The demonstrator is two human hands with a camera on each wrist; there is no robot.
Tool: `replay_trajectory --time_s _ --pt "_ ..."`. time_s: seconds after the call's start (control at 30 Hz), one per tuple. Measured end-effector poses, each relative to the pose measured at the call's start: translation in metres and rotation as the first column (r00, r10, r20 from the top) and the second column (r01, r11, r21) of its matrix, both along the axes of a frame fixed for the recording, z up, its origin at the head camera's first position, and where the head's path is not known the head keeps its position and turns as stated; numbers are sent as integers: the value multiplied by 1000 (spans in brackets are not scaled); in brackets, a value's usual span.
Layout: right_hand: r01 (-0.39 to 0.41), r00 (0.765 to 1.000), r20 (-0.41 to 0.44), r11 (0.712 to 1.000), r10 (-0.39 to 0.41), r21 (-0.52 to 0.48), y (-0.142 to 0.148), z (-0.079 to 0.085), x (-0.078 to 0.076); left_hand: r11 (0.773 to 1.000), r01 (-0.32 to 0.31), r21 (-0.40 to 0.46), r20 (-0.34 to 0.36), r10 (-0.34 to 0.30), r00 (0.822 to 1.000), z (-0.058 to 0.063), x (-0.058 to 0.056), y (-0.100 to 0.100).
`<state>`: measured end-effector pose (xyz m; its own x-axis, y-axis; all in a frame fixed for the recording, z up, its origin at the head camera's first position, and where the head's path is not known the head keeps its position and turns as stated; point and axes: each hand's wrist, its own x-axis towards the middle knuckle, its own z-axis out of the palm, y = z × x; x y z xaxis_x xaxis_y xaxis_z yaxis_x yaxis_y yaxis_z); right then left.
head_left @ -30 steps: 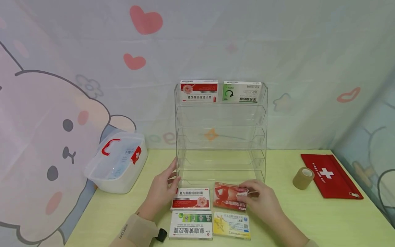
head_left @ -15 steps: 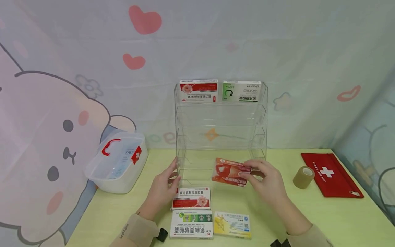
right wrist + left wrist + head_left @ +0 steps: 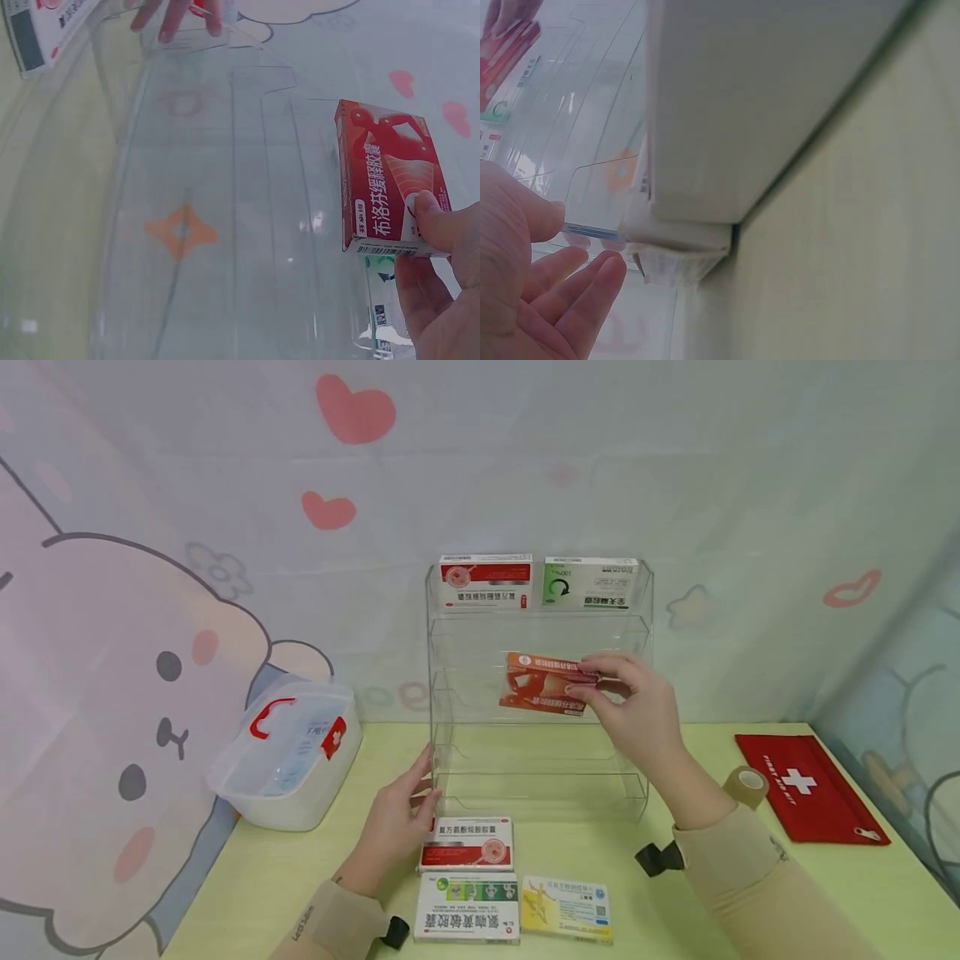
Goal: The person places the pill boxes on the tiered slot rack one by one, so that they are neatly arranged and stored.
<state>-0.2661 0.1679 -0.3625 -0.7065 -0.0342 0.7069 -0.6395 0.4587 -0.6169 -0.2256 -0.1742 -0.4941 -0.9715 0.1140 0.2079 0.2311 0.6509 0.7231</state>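
Observation:
My right hand [image 3: 633, 706] pinches a red medicine box [image 3: 543, 683] by its right end, thumb in front, in mid-air before the middle tiers of a clear tiered display rack [image 3: 540, 789]. In the right wrist view the red box [image 3: 390, 180] shows its printed front and barcode edge. At the rack's lower left side my left hand [image 3: 397, 818] holds the side panel; the left wrist view has the thumb and fingers [image 3: 592, 292] on either side of its edge. A red-and-white box [image 3: 486, 583] and a green-and-white box [image 3: 590, 585] stand in the top tier.
Before the rack lie a red-and-white box [image 3: 467, 842], a green-and-white box [image 3: 467, 907] and a yellow-and-white box [image 3: 567, 907]. A lidded white bin [image 3: 292, 760] stands left. A tan tape roll [image 3: 747, 785], partly behind my right arm, and a red first aid pouch [image 3: 813, 789] are right.
My right hand has lifted the red box off the table from the row in front of the rack, up to its middle tiers. The left hand has stayed at the rack's side.

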Motion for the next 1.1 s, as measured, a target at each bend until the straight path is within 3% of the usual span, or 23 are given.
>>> replay_trajectory --time_s 0.2,0.47,0.77,1.1 --pt "-1 1000 -4 999 1 -39 -15 29 -23 1000 7 14 -9 -7 1000 -1 0 1" --pt "25 1000 5 999 -25 -37 -30 46 -52 998 31 47 -29 -30 999 -3 -1 1" --pt "27 993 114 997 -19 -66 -49 44 -69 998 16 57 4 -17 1000 -3 3 0" --pt "41 989 147 998 -35 -39 -61 45 -76 999 8 52 10 -9 1000 -2 2 1"
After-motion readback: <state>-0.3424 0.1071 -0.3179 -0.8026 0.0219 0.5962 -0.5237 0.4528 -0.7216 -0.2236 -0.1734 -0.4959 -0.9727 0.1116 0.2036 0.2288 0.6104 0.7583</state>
